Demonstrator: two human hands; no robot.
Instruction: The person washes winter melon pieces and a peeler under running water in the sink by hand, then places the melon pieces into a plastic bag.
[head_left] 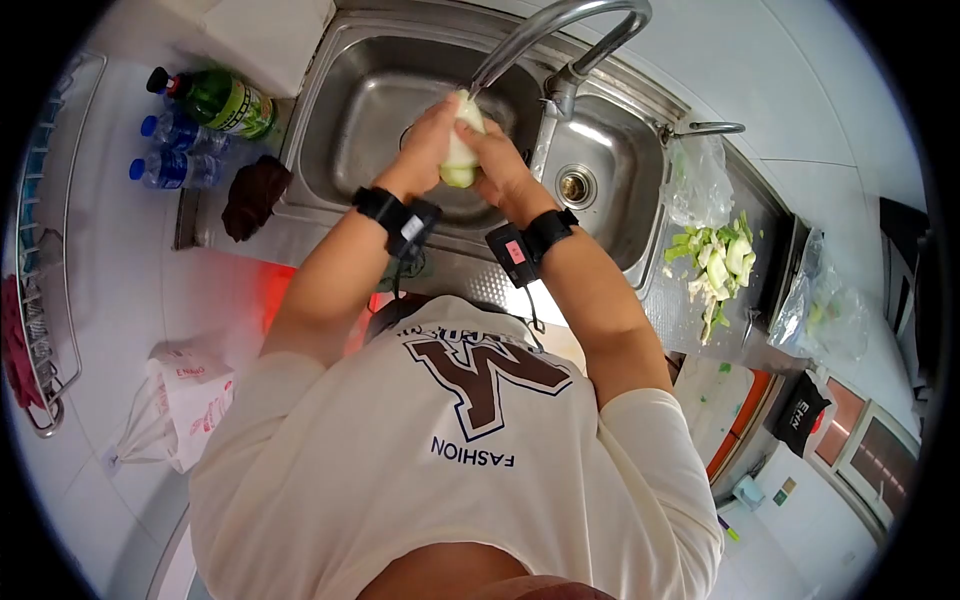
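Left hand point(428, 148) and right hand point(497, 165) curl around a smooth, pale-green, elongated vegetable point(461, 150) over the larger brushed-steel basin point(345, 110), the curved, shiny faucet point(560, 20) crowding its upper end. Nearby sit a crumpled brown cloth point(256, 197) and a glossy green bottle point(228, 103); across the smaller basin point(612, 140), ragged green-white scraps point(725, 265) heap beside filmy plastic point(698, 180).
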